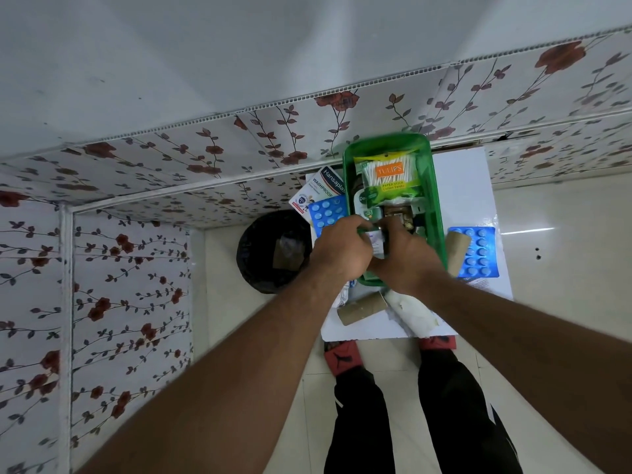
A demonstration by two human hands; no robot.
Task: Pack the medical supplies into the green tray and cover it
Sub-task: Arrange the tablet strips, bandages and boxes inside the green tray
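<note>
A green tray lies on a small white table. Inside it are a Tulips cotton swab pack, a green and white bottle and some brown items. Over the tray's near end, my left hand and my right hand meet, both closed around a small white-labelled bottle. Left of the tray lie a Hansaplast box and a blue pill strip. Another blue pill strip lies to the tray's right. No tray cover is identifiable.
A cardboard roll and a white roll lie at the table's near edge, and another cardboard tube sits right of the tray. A black bin stands on the floor to the left. Floral wall panels are behind. My legs are below.
</note>
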